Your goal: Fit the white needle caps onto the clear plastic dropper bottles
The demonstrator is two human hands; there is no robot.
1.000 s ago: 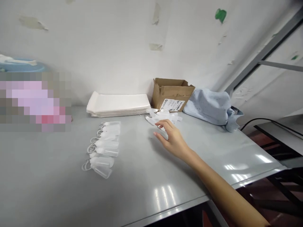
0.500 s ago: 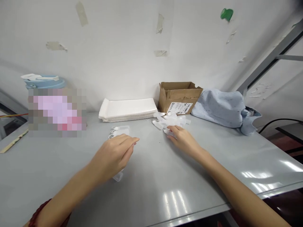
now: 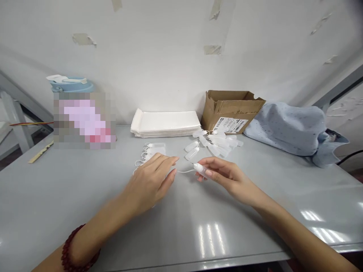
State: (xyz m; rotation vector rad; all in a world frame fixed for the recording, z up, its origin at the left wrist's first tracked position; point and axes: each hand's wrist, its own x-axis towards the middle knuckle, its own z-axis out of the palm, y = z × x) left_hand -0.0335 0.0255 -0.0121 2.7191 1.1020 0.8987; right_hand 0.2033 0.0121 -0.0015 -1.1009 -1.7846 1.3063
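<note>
My right hand (image 3: 224, 175) pinches a small translucent plastic bottle (image 3: 202, 170) with a white top, tilted toward my left hand. A thin dark tip sticks out of its top, and a white cord (image 3: 185, 171) runs from it toward my left fingertips. My left hand (image 3: 155, 173) hovers with thumb and fingers apart; whether it touches the cord's end, I cannot tell. Behind and partly under it lie several similar bottles (image 3: 155, 147) in a row, with looped cords at their left. A loose pile of such bottles (image 3: 219, 141) lies beyond my right hand.
A stack of white padded envelopes (image 3: 167, 122) lies against the wall. Right of it stands an open cardboard box (image 3: 232, 111), then a pale blue cloth bundle (image 3: 286, 128). A blurred-out pinkish item (image 3: 85, 121) and a blue lid (image 3: 72, 85) are at the left.
My right hand has drawn one bottle out of the pile and toward my left hand. The left thumb and fingers have parted. The view has shifted left and slightly down.
</note>
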